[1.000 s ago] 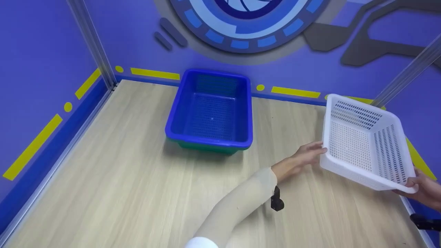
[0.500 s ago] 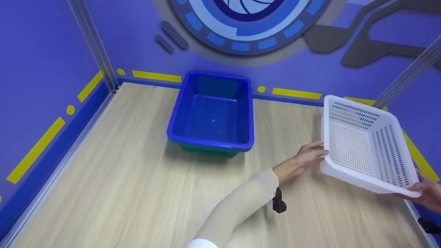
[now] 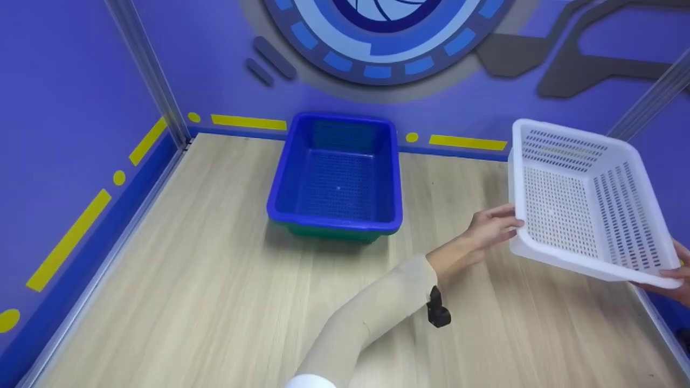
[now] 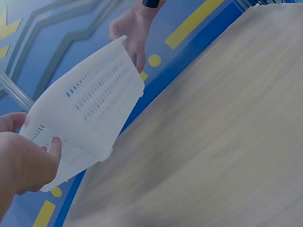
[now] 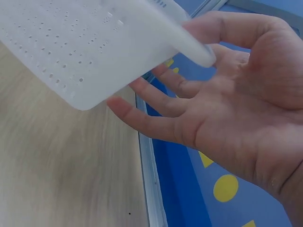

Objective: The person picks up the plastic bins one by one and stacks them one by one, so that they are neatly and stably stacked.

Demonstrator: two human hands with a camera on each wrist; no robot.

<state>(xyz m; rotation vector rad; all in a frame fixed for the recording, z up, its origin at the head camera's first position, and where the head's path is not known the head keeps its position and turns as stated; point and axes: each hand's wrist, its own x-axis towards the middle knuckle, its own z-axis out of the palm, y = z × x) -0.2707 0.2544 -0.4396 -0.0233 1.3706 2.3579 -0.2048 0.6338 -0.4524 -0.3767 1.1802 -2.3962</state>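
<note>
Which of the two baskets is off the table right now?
The white basket: left hand and right hand hold it tilted in the air. The blue basket sits on the table.

Head view: high, looking forward and down across the wooden table [image 3: 215, 280] toward the purple wall at 12 o'clock. Wide.

Left wrist view: low, close behind the left hand [image 4: 21, 161], facing across the white basket [image 4: 90, 113] toward the right hand [image 4: 130, 28].

Right wrist view: very close under the right hand [image 5: 227, 109], basket's corner at 11 o'clock.

All three share the basket.
</note>
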